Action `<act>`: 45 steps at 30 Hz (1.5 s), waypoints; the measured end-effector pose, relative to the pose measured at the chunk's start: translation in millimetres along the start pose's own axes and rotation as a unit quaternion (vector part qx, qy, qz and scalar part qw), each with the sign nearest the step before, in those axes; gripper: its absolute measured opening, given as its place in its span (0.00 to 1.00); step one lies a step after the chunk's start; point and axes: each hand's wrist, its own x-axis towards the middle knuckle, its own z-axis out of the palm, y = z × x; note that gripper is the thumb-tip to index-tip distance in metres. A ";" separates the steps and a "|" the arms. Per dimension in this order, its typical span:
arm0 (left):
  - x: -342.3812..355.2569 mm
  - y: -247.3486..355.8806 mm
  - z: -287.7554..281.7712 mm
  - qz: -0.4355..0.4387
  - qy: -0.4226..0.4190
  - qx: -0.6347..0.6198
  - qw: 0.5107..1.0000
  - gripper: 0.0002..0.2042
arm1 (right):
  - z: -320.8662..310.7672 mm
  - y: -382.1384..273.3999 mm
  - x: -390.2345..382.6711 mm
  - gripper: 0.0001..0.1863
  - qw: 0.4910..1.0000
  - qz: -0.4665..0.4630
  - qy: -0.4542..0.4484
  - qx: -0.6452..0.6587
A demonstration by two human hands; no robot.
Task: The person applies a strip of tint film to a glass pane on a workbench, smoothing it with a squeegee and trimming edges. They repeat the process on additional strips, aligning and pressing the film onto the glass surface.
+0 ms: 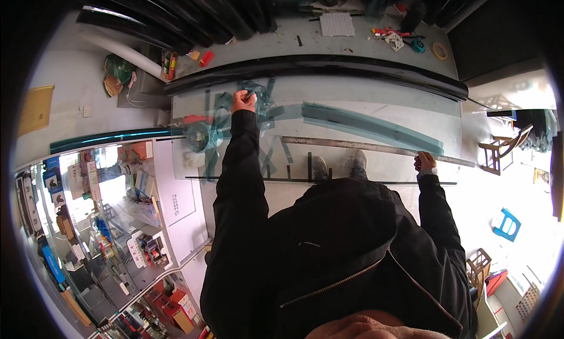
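My left hand (243, 101) reaches to the far left part of a glass table top (376, 98). Its fingers are closed on crumpled, teal-tinted film scraps (258, 92). More loose strips of the film lie around that hand, some overlapping. My right hand (425, 162) grips a long metal ruler (352, 144) near its right end. The ruler slants across the near part of the glass, its left end close to the scraps. Beyond it lies a long bundle of teal film strips (370, 126), apart from both hands.
A long black roll (317, 66) lies across the table's far side. Behind it are a tape measure (418, 46), a tape ring (439, 51) and large dark rolls (176, 16). A glass display case (106, 221) stands at left. Wooden chairs (499, 148) and a blue stool (506, 224) are at right.
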 end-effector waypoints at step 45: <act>-105.0 206.5 88.9 0.010 -0.569 -0.061 0.820 0.10 | 51.4 -94.0 -85.4 0.14 0.924 -0.061 -0.156 0.345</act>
